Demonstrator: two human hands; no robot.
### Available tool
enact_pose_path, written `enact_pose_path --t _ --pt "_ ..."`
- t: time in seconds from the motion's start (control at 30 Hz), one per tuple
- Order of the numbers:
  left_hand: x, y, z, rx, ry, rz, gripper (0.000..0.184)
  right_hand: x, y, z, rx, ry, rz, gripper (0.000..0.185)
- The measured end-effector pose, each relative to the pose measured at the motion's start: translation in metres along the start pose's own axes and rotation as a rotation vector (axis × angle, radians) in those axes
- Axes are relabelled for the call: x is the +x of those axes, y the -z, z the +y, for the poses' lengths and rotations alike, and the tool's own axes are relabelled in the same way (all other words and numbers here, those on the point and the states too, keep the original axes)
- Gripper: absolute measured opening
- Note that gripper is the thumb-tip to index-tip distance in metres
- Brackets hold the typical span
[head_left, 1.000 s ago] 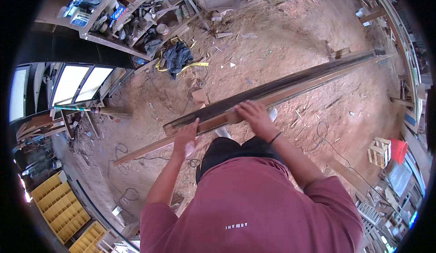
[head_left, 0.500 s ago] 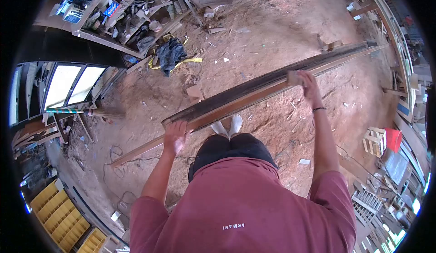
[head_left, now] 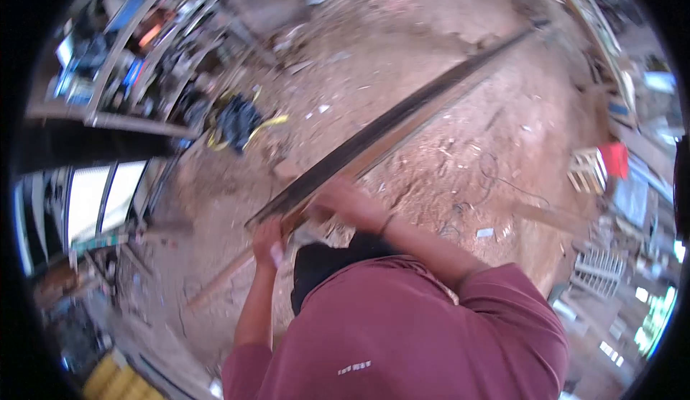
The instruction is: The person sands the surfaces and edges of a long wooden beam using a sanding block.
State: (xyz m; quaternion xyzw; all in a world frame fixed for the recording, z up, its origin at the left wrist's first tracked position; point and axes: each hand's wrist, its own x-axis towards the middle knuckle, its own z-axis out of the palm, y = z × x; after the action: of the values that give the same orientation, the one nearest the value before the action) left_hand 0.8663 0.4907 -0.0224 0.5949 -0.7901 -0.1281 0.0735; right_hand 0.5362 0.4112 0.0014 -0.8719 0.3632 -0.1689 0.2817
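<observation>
A long wooden plank [head_left: 410, 116], dark on its upper face and reddish-brown along its near side, runs slantwise from in front of my legs to the far right. My left hand [head_left: 268, 243] is closed around its near end. Close beside it, my right hand [head_left: 346, 202] is bent over the plank's reddish side, smeared by motion. A small wooden block [head_left: 316, 214] shows only as a blurred brown patch at its fingers. Below the plank's near end, a narrow length of wood [head_left: 221, 279] sticks out to the lower left.
Wood chips litter the dirt floor. A black plastic bag [head_left: 238, 122] with yellow strapping lies at left, below crowded shelves [head_left: 115, 44]. On the right are a wooden crate [head_left: 586, 170], a red container [head_left: 613, 160] and a loose cable [head_left: 514, 184].
My right hand has swept from far along the plank down to beside my left hand. My left hand keeps its hold. The view has turned, and the plank looks steeper.
</observation>
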Motion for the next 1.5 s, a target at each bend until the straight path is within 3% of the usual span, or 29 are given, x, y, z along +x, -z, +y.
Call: enact_pose_path --t 0.1,0.17,0.27,0.33,0.37,0.43,0.47,0.57,0.67,0.7,0.73,0.77,0.83,0.93,0.97,1.03,1.1,1.2,1.23,1.3,1.33,1.4,1.5 --pt "0.000 0.012 0.003 -0.172 0.028 -0.004 0.051 0.006 -0.018 -0.033 -0.211 0.049 0.107 0.052" --pt "0.004 0.026 0.006 -0.201 -0.008 -0.024 0.053 0.008 -0.009 -0.038 -0.113 0.065 0.082 0.054" --pt "0.004 0.023 -0.001 -0.215 -0.039 -0.034 0.056 -0.003 0.022 0.043 -0.151 -0.045 0.170 0.057" --pt "0.008 0.023 0.002 -0.244 -0.002 -0.025 0.054 -0.018 0.066 0.131 -0.161 -0.220 0.180 0.058" --pt "0.006 0.027 0.002 -0.241 -0.007 -0.029 0.054 -0.019 0.109 0.134 -0.104 -0.462 0.132 0.050" --pt "0.008 0.028 0.005 -0.234 -0.029 -0.002 0.057 -0.040 0.144 0.172 -0.336 -0.772 0.230 0.050" --pt "0.005 0.029 0.004 -0.230 -0.035 -0.008 0.057 -0.041 0.157 0.159 -0.346 -0.922 0.277 0.065" --pt "0.008 0.032 0.004 -0.286 -0.037 -0.038 0.063 -0.038 0.110 0.144 -0.385 -0.868 0.415 0.076" --pt "0.011 0.039 0.010 -0.346 0.003 -0.033 0.075 -0.016 0.047 0.054 -0.196 -0.757 0.507 0.073" --pt "0.010 0.040 0.010 -0.391 0.022 -0.052 0.086 -0.008 0.022 0.025 -0.164 -0.586 0.593 0.076" --pt "0.008 0.041 0.008 -0.436 0.040 -0.075 0.097 0.001 -0.006 -0.008 -0.119 -0.579 0.490 0.076" --pt "0.009 0.036 0.005 -0.437 0.027 -0.071 0.097 0.005 -0.053 -0.030 -0.151 -0.478 0.513 0.077" --pt "0.003 0.024 -0.002 -0.669 -0.066 0.176 0.113 0.019 -0.085 -0.105 0.011 -0.495 0.360 0.076" --pt "0.002 0.019 -0.009 -0.644 -0.100 0.247 0.113 0.029 -0.098 -0.133 -0.018 -0.360 0.420 0.076" --pt "0.000 0.020 -0.011 -0.638 -0.105 0.239 0.113 0.026 -0.091 -0.123 0.018 -0.370 0.366 0.074" --pt "0.006 0.024 -0.001 -0.651 -0.087 0.247 0.108 0.022 -0.074 -0.083 -0.086 -0.449 0.505 0.072" --pt "0.005 0.031 0.001 -0.589 -0.032 0.140 0.100 0.011 -0.017 -0.034 -0.101 -0.665 0.519 0.071" --pt "0.000 0.019 -0.011 -0.436 0.001 -0.014 0.083 -0.023 0.041 0.098 -0.273 -0.740 0.703 0.065" --pt "0.001 0.014 -0.012 -0.347 -0.012 -0.055 0.074 -0.032 0.083 0.131 -0.167 -0.947 0.526 0.066" --pt "0.005 0.023 -0.002 -0.273 0.024 -0.095 0.067 -0.054 0.119 0.204 -0.358 -0.902 0.663 0.065" --pt "0.006 0.029 0.001 -0.213 0.043 -0.138 0.061 -0.055 0.141 0.221 -0.346 -0.967 0.687 0.065" --pt "0.008 0.029 0.006 -0.215 0.057 -0.126 0.060 -0.056 0.152 0.224 -0.363 -0.882 0.720 0.065" --pt "0.013 0.034 0.008 -0.209 0.061 -0.117 0.065 -0.033 0.143 0.166 -0.120 -0.958 0.541 0.061"
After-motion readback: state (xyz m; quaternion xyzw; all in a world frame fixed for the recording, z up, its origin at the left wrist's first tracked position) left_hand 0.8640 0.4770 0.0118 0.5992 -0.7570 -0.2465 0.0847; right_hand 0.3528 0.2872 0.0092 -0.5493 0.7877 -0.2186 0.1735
